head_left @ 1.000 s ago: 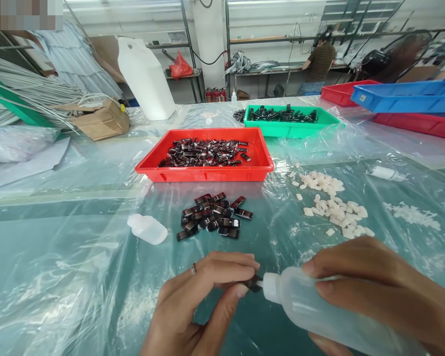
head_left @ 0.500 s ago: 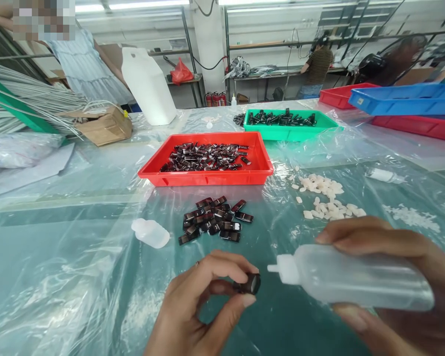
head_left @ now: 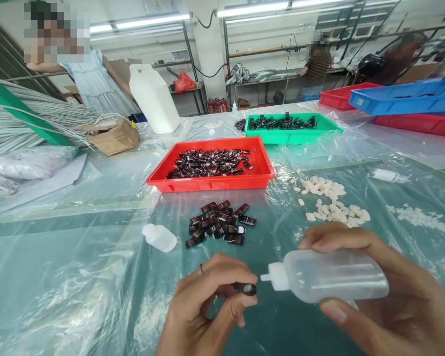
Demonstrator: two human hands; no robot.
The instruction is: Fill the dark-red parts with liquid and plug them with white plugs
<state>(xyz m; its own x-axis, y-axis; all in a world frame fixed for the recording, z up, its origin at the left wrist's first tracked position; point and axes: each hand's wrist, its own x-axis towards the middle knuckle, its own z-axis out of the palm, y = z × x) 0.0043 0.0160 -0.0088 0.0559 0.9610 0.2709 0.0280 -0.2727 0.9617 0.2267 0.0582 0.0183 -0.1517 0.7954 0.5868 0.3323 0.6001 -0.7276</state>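
Observation:
Between thumb and fingers, my left hand (head_left: 211,301) pinches a small dark brown glossy plastic piece (head_left: 249,289), its rounded, lighter end turned to the right. My right hand (head_left: 378,277) grips a translucent squeeze bottle (head_left: 333,277) lying sideways, its white nozzle pointing left. A small gap parts the nozzle tip from the piece. Just beyond my left hand lies a loose pile of similar dark pieces (head_left: 218,222). A small translucent white bottle (head_left: 159,238) rests on its side left of that pile. Off-white flat bits (head_left: 337,212) lie heaped beyond my right hand.
A red tray (head_left: 211,185) with many dark pieces stands behind the pile. Farther back are a green tray (head_left: 292,137) of black parts, a large white jug (head_left: 154,99), a cardboard box (head_left: 114,141) and stacked blue trays (head_left: 408,99). Two people are in the background.
The bottle has shifted left, bringing its nozzle nearer the dark piece. My left hand has turned the piece slightly, so its end shows differently. The camera view has also shifted a little.

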